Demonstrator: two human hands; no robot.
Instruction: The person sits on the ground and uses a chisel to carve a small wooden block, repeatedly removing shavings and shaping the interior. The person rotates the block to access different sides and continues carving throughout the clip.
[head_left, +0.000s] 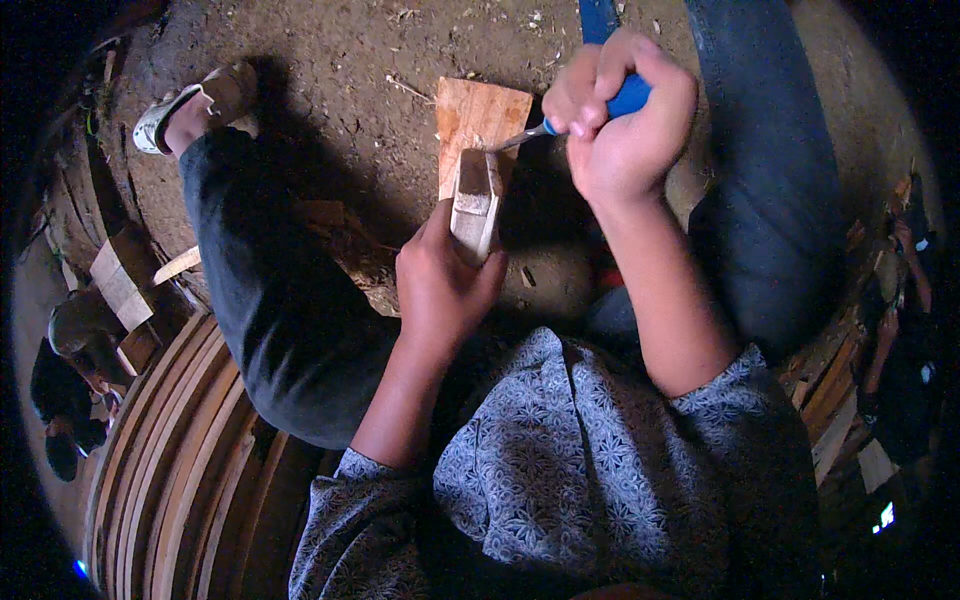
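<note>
A small pale wooden piece (474,205) with a squarish hollow in its upper end is gripped by my left hand (450,265), fingers wrapped round its lower part. It stands over a flat wooden board (470,110) on the ground. My right hand (640,120) is closed round the blue handle of a carving tool (628,95). The tool's narrow metal blade slants down to the left, its tip by the top edge of the piece. Whether the tip touches the wood, and whether the blade is a knife or a chisel, I cannot tell.
My legs spread either side on the dirt ground (340,60), scattered with shavings. A blue strip (598,20) lies beyond my right hand. Long stacked planks (190,450) curve along the lower left, with a person (75,370) past them. Wood scraps (835,390) lie at right.
</note>
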